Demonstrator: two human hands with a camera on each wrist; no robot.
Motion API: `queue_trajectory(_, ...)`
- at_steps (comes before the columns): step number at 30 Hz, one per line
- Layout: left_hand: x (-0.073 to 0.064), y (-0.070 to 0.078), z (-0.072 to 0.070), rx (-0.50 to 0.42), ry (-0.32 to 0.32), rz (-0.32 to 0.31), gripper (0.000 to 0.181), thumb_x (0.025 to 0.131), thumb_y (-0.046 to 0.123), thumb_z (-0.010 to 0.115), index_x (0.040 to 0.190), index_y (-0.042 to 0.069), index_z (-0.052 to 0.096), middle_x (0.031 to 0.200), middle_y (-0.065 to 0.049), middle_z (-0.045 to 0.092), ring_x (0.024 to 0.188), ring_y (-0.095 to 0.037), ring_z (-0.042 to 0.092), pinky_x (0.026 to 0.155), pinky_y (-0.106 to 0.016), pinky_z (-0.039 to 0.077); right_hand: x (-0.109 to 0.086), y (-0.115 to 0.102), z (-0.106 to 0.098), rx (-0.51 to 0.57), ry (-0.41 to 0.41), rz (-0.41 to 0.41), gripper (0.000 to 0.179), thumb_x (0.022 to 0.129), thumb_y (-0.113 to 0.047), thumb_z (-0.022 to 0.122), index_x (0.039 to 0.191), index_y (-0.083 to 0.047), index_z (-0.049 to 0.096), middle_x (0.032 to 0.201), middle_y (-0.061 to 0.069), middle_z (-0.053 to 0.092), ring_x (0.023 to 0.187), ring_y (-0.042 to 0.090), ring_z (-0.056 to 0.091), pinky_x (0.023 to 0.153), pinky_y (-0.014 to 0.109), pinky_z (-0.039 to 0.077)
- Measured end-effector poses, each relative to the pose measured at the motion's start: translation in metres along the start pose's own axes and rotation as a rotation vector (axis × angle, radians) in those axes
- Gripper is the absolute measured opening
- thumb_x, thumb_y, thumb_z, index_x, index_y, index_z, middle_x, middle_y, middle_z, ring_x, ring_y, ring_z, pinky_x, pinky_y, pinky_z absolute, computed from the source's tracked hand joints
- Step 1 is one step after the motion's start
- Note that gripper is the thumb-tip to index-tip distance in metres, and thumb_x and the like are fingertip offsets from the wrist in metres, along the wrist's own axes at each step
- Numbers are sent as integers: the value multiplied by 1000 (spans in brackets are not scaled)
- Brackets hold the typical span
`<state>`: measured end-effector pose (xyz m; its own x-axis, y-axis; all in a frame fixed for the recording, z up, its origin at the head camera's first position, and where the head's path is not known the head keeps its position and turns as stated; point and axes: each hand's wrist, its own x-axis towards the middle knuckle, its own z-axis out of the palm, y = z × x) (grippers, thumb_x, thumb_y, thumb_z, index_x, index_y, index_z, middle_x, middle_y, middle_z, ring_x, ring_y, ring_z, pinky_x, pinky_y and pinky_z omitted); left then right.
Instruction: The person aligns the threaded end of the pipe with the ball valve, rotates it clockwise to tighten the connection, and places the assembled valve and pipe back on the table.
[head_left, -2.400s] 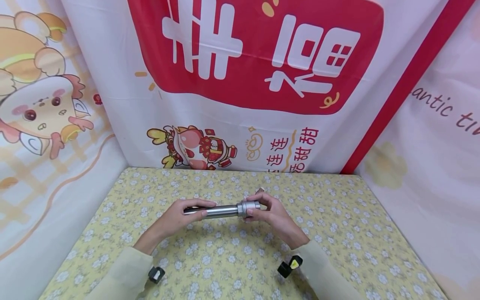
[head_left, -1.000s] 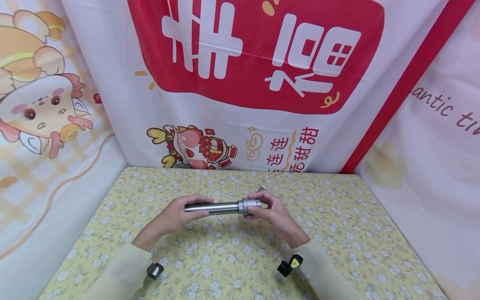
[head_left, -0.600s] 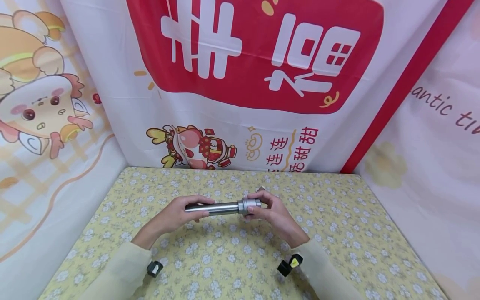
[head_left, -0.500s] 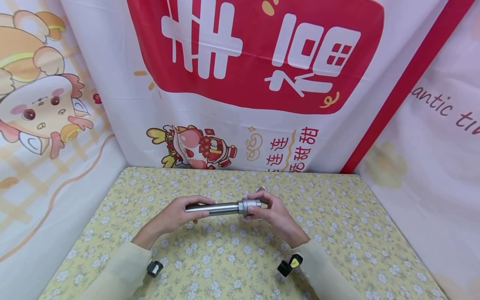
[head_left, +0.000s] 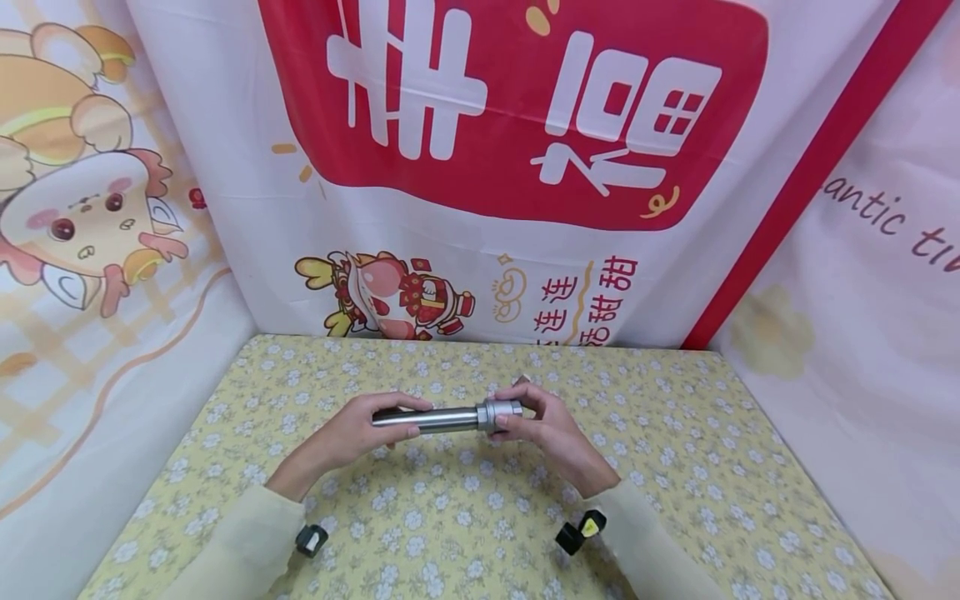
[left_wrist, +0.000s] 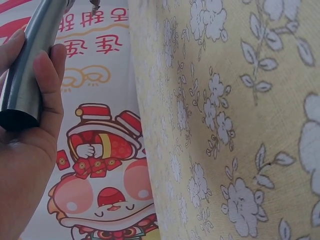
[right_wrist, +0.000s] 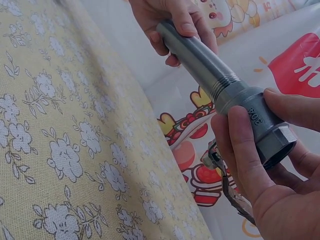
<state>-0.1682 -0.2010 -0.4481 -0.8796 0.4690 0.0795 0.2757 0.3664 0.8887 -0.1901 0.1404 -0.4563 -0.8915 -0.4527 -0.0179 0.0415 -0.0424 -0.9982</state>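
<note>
A bare steel pipe (head_left: 450,419) is held level above the table, its right end in a ball valve (head_left: 501,410). My left hand (head_left: 347,432) grips the pipe near its free end, thumb on the near side and fingers on the far side. In the left wrist view the pipe's (left_wrist: 31,75) dark end sits by the palm. My right hand (head_left: 557,435) grips the valve body. The right wrist view shows screw threads (right_wrist: 226,86) between pipe and valve, the number 304 on the body, and a lever handle (right_wrist: 229,187) hanging from it.
The table (head_left: 450,533) has a yellow floral cloth. A printed white and red curtain (head_left: 480,208) rises at its back edge, with printed cloth walls left and right. Small black devices (head_left: 311,540) are strapped at both wrists.
Compared with the earliest frame, my left fingers have shifted slightly on the pipe. The right hand keeps its hold on the valve, and the pipe stays in nearly the same place.
</note>
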Motion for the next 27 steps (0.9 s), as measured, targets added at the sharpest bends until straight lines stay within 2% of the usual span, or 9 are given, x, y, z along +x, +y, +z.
queue_trajectory(7,-1,-1,1,-9,3,11,40,104,27,78,142,16,73,126,-14,72,84,-20,64,72,-39,60,1,0,1,-5,6,6,43,100,-18,83,138,-4,68,144,18,55,117,35,72,103,55,61)
queue_trajectory(15,-2,-1,3,-39,11,25,38,102,27,80,139,24,75,137,-11,71,107,-29,70,84,-33,62,0,0,1,-10,1,7,45,99,-20,83,138,-4,67,143,18,55,114,33,74,105,58,60)
queue_trajectory(23,-2,-2,6,-7,39,38,37,101,21,81,137,25,75,131,-6,74,108,-27,71,88,-33,61,0,0,1,-9,3,0,45,100,-17,83,139,-4,67,142,19,55,113,34,73,100,51,63)
queue_trajectory(27,-3,-2,7,-7,50,53,38,100,17,81,137,26,75,132,-5,74,109,-27,71,89,-33,61,0,0,1,-10,-1,1,44,100,-19,83,139,-4,67,142,19,56,113,33,74,102,55,62)
